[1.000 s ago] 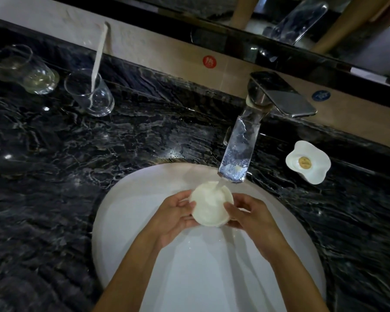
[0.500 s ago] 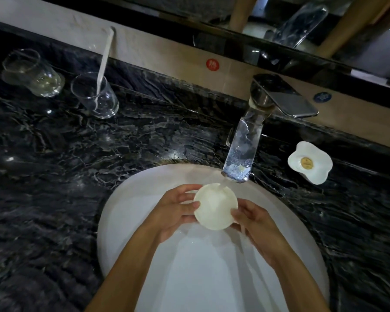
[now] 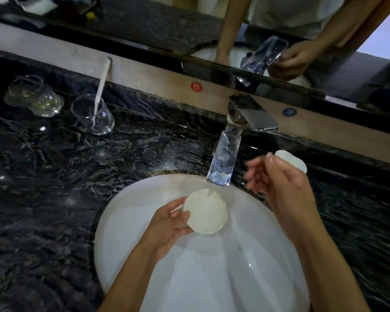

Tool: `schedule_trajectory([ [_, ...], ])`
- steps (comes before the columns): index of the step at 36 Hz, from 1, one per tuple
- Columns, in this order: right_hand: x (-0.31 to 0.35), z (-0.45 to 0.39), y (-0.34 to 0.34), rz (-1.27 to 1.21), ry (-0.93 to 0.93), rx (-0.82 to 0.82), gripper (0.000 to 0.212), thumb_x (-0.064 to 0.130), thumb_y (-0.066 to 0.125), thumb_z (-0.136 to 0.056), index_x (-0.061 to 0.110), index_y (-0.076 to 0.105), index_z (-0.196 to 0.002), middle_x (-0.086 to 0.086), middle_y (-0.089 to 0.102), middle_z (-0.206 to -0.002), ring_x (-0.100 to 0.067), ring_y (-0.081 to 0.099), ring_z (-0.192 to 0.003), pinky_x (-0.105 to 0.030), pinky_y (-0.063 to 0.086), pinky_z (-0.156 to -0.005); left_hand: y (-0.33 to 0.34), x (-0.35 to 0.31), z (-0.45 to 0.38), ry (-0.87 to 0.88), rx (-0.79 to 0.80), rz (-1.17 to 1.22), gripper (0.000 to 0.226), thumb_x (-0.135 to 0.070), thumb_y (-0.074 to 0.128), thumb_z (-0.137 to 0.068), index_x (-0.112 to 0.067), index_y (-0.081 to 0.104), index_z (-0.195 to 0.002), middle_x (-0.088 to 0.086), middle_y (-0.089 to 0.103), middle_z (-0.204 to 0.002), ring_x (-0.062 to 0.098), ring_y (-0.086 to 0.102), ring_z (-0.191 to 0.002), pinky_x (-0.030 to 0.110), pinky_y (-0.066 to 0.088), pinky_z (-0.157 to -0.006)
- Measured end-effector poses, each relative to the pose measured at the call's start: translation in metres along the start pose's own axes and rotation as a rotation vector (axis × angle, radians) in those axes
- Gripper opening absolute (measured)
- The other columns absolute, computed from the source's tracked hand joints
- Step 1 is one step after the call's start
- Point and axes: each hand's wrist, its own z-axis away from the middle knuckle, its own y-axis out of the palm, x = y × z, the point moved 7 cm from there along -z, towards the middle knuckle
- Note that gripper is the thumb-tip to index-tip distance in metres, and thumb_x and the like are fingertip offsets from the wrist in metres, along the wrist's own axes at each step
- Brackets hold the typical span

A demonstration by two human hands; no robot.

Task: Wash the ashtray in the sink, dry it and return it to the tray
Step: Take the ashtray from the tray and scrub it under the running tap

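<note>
The round white ashtray [image 3: 205,212] is held over the white sink basin [image 3: 126,221], just under the tip of the glass faucet spout [image 3: 223,163], with a thin stream of water running onto its rim. My left hand [image 3: 169,224] grips it by its left edge. My right hand [image 3: 279,185] is off the ashtray, raised to the right of the spout with fingers spread and blurred. It holds nothing.
The chrome faucet lever [image 3: 254,113] sits above the spout. A white soap dish [image 3: 293,161] is partly hidden behind my right hand. Two glasses [image 3: 34,97] stand at the back left, one [image 3: 92,115] with a white toothbrush. Black marble counter [image 3: 54,199] surrounds the basin; a mirror runs behind.
My right hand has let go of the ashtray and lifted up and right, beside the faucet. My left hand now holds the ashtray alone, still under the spout.
</note>
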Motion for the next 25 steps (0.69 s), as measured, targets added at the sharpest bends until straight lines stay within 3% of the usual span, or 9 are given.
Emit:
schedule_trajectory([
  [8,0.042,-0.018,0.027,-0.044,-0.085,0.051,0.042,0.045,0.046,-0.094,0.011,0.071,-0.09,-0.008,0.067,-0.072,-0.02,0.056,-0.062,-0.034,0.036,-0.059,0.001,-0.009,0.002,0.014,0.008,-0.074,0.043,0.006,0.059,-0.093,-0.006,0.058,-0.134,0.016,0.071,-0.124,0.035,0.07,-0.109,0.04,0.061,-0.077],
  [13,0.04,-0.016,0.026,-0.061,-0.105,0.008,0.038,0.035,0.045,-0.102,0.014,0.068,-0.081,-0.004,0.062,-0.063,-0.018,0.051,-0.056,-0.03,0.033,-0.055,0.002,-0.009,0.005,0.025,0.016,-0.078,0.041,0.006,0.059,-0.093,-0.006,0.061,-0.132,0.015,0.072,-0.122,0.036,0.067,-0.114,0.042,0.061,-0.081],
  [17,0.036,-0.014,0.029,-0.126,-0.103,0.013,0.036,0.038,0.048,-0.097,0.017,0.067,-0.075,-0.003,0.058,-0.059,-0.017,0.048,-0.054,-0.028,0.032,-0.052,0.004,-0.008,0.008,0.023,0.01,-0.086,0.041,0.004,0.062,-0.092,-0.007,0.062,-0.131,0.014,0.072,-0.122,0.036,0.067,-0.114,0.043,0.061,-0.082],
  [21,0.023,-0.009,0.026,-0.138,-0.078,0.011,0.033,0.039,0.05,-0.092,0.016,0.067,-0.074,-0.005,0.055,-0.064,-0.014,0.049,-0.054,-0.022,0.038,-0.05,0.006,-0.008,0.012,0.028,0.019,-0.105,0.041,0.003,0.06,-0.093,-0.008,0.062,-0.132,0.012,0.073,-0.122,0.034,0.067,-0.115,0.044,0.061,-0.086],
  [25,0.012,-0.006,0.023,-0.122,-0.052,-0.001,0.032,0.039,0.052,-0.091,0.021,0.07,-0.072,-0.002,0.057,-0.064,-0.012,0.05,-0.055,-0.024,0.042,-0.054,0.008,-0.01,0.016,0.029,0.017,-0.115,0.039,0.003,0.06,-0.094,-0.009,0.063,-0.131,0.011,0.074,-0.12,0.031,0.069,-0.11,0.042,0.062,-0.083],
])
